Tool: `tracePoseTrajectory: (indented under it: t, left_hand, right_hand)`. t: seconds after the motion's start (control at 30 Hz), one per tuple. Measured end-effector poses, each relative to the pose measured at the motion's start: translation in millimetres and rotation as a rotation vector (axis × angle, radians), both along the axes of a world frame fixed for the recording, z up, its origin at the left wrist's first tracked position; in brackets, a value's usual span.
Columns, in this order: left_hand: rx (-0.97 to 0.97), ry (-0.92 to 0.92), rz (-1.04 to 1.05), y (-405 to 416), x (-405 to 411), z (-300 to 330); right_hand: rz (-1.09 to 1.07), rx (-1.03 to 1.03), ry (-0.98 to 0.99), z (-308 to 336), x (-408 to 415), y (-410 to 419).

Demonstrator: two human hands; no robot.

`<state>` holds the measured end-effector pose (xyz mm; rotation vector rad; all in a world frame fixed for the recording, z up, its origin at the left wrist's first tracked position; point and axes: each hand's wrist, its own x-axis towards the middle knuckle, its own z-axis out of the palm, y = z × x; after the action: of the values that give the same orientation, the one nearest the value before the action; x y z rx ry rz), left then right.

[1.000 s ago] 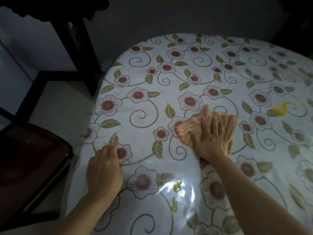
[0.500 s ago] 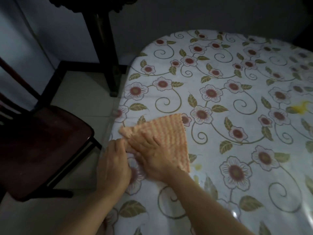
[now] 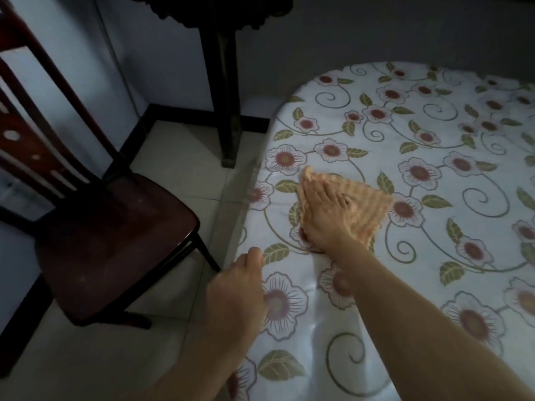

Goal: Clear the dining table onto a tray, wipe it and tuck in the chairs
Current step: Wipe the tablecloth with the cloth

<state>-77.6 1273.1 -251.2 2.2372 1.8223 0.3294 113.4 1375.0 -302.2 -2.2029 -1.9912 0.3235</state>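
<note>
The orange cloth (image 3: 359, 209) lies flat on the dining table (image 3: 434, 256), near the table's left edge and roughly midway between its near and far ends. It is bunched into a rough triangle, with one corner pointing toward the far left. The right hand (image 3: 324, 215) rests on top of it, palm down, its fingers (image 3: 311, 192) straight and slightly spread, pressing the cloth against the surface; motion blur softens their outline.

The left hand (image 3: 237, 293) sits at the near-left edge of the table, well apart from the cloth. Its back faces the camera and its fingers bend down over the rim, so I cannot tell whether they grip the edge or only rest on it.

The table is covered by a glossy white tablecloth (image 3: 419, 134) printed with red flowers, green leaves and curling stems.

To the left, on the pale tiled floor (image 3: 179, 157), stands a dark wooden chair (image 3: 110, 235), pulled away from the table. Beyond it, at the far wall, stands the leg of a dark wooden stand (image 3: 228, 123).
</note>
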Motion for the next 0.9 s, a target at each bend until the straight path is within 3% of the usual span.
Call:
tracePoseTrajectory:
  t: [0.13,0.27,0.43,0.5,0.57,0.63,0.77,0.9]
  left_hand:
    - [-0.091,-0.009,0.004,-2.3,-3.4,-0.2]
    - [-0.141,0.006,0.002,-1.9,-3.7,1.2]
    - [0.008,-0.129,-0.068,-9.2,-15.6,1.7]
    - [0.028,-0.058,-0.134,-12.0,-20.7,1.1]
    - [-0.035,0.008,-0.129,-9.1,-22.1,-1.9]
    - [-0.072,0.050,-0.081,-5.2,-19.6,-3.8]
    - [-0.062,0.115,-0.034,-3.9,-17.5,-10.2]
    - [-0.040,0.096,-0.032,-9.8,-17.4,0.4]
  right_hand:
    - [0.178,0.073,0.224,11.5,-35.1,7.1]
    - [0.300,-0.010,0.497,28.3,-71.1,-13.0]
    - [0.579,-0.163,0.584,32.2,-85.1,-62.4]
    - [0.676,-0.133,0.396,24.9,-82.3,-55.7]
    - [0.620,-0.013,0.117,18.3,-75.3,-28.8]
    - [0.532,0.035,0.001,16.8,-68.8,0.2]
    - [0.435,-0.032,0.017,9.8,-72.5,17.8]
    - [0.514,0.056,0.280,13.9,-85.9,-28.1]
